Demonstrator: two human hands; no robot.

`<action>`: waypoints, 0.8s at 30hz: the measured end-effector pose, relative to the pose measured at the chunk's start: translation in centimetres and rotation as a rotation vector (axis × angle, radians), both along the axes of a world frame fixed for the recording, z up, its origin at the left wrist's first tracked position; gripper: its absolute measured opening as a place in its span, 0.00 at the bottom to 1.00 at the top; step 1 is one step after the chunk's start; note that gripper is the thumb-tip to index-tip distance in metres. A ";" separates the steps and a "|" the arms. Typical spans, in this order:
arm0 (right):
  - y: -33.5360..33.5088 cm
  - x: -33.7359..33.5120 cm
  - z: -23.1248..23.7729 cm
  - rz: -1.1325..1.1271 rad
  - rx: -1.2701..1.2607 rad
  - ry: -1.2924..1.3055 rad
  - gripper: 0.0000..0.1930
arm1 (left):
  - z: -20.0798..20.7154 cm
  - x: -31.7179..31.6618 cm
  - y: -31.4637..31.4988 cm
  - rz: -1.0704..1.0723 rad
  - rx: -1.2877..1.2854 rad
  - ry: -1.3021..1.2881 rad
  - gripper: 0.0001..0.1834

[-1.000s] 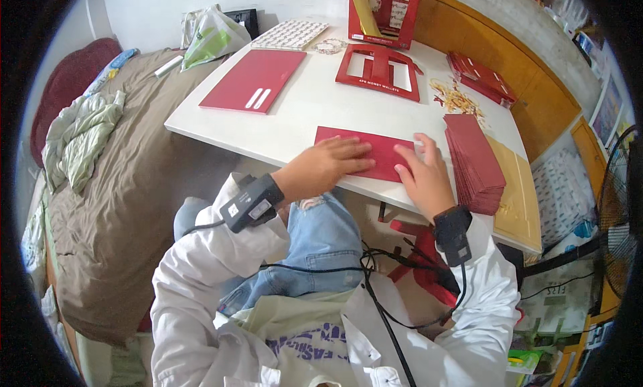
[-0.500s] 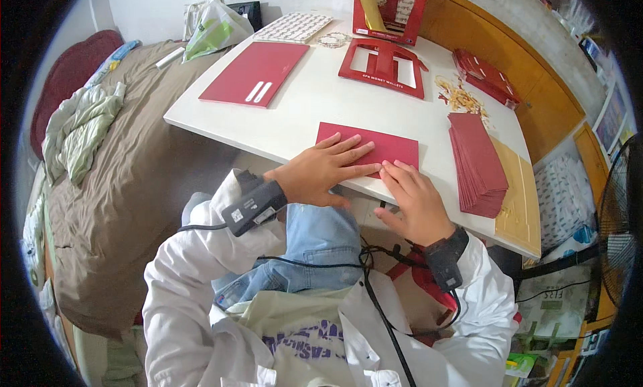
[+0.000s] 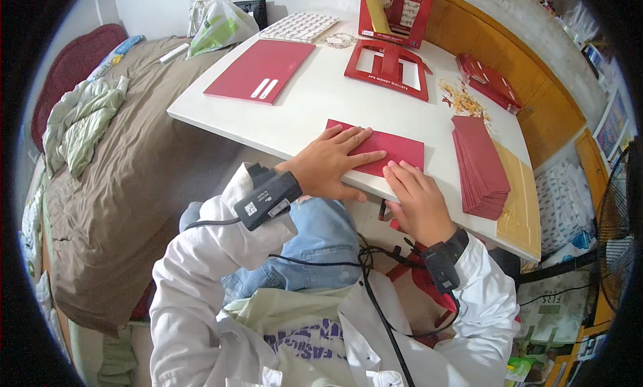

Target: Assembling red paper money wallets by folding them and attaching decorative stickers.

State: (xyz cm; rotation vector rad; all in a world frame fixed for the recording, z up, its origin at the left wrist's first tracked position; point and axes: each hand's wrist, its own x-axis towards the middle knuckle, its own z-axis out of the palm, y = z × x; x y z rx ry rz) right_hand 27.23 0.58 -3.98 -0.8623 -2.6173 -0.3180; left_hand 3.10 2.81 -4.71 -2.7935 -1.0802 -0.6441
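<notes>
Red rectangular card (image 3: 402,146) lies on the white table (image 3: 289,128). The left hand (image 3: 329,162) spreads its fingers over it; the right hand (image 3: 422,201), fingers together, thumb apart, touches its near edge.

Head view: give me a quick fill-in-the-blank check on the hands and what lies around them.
The left hand lies flat on a card coloured ____.
A fanned paper stack lies to the ____ of the right hand.
The large red panel on the white table bears ____ white stripes.

Missing words: red; right; two.
</notes>
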 end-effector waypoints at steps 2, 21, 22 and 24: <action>0.1 -0.1 0.0 0.004 0.004 0.004 0.33 | 0.0 -0.2 0.1 -0.001 -0.017 0.001 0.47; 0.1 0.1 -0.3 -0.022 0.080 -0.066 0.34 | -0.8 -1.1 -1.2 -0.044 0.082 0.047 0.34; -0.1 0.2 -0.2 -0.023 0.084 -0.070 0.34 | -0.7 -1.2 -1.3 -0.048 0.077 0.052 0.35; -0.3 0.3 0.0 -0.018 0.073 -0.089 0.34 | -0.7 -1.3 -1.5 -0.046 0.072 0.057 0.36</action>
